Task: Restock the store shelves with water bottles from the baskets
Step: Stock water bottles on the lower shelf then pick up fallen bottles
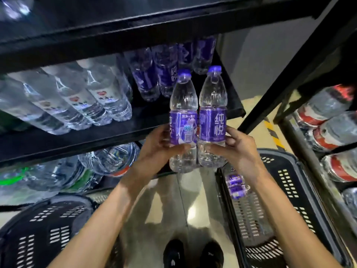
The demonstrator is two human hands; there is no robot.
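Two clear water bottles with purple labels and purple caps stand upright side by side in front of the black middle shelf (108,132). My left hand (164,146) grips the left bottle (182,105) around its label. The right bottle (212,101) is gripped the same way by my right hand (237,147). The two bottles touch each other. Behind them on the shelf stand several purple-label bottles (154,74). One more purple-label bottle (235,185) lies in the black basket (289,190) at the lower right.
White-label bottles (81,97) fill the shelf's left part. Large water jugs (77,167) sit on the shelf below. A second black basket (48,229) stands at the lower left. Red-label bottles (328,122) fill a rack on the right. My shoes (193,254) are on the floor between the baskets.
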